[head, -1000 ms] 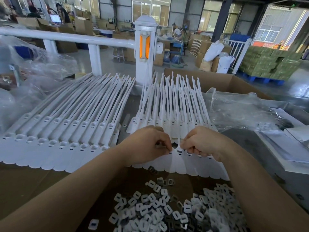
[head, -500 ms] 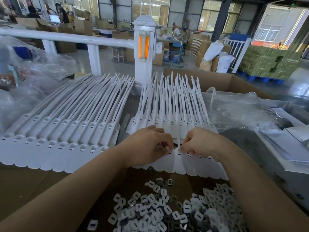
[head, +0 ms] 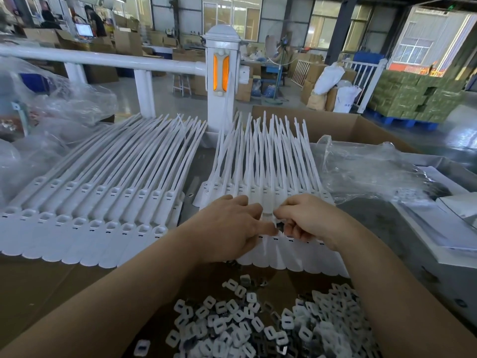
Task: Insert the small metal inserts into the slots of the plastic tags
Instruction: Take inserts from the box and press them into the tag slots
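Left hand (head: 229, 228) fingers straight, pressing tags (head: 289, 254). Right hand (head: 307, 218) curled, pinching at tag slot (insert hidden). Inserts (head: 258, 324) below hands.

1. A white railing (head: 103, 59) with an orange-lit post (head: 221, 73) crosses behind;
2. crumpled clear plastic bags (head: 366, 171) lie right;
3. an open cardboard box (head: 333, 127) sits beyond;
4. green stacked cartons (head: 418, 96) stand far right.

Daylit warehouse (head: 258, 19), perhaps concrete floor (head: 175, 104)
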`<action>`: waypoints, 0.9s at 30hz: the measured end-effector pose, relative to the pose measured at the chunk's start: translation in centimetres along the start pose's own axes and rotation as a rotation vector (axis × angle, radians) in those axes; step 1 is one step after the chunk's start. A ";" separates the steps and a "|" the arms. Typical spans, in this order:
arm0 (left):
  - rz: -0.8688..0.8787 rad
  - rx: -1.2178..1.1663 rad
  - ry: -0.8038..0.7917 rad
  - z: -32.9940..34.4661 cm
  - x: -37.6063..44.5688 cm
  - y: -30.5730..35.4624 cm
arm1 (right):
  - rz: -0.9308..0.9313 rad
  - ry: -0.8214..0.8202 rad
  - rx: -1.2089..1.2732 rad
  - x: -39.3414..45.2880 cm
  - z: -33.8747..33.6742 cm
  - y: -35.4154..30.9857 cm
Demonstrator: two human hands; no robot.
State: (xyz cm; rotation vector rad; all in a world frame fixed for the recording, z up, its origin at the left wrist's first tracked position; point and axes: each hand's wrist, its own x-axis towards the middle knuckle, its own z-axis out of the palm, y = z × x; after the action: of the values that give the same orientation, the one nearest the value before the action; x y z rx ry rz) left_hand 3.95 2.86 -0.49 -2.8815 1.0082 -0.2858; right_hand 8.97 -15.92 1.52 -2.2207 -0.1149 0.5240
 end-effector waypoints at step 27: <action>-0.245 -0.404 -0.067 -0.9 -2.3 -4.0 | -0.578 -0.379 -0.586 -2.3 3.9 -2.5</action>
State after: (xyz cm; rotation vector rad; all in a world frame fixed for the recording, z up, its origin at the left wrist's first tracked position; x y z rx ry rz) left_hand 4.45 7.38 0.52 -3.3576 0.7768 0.0060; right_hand 5.52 -12.04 1.93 -2.4443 -1.1999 0.6255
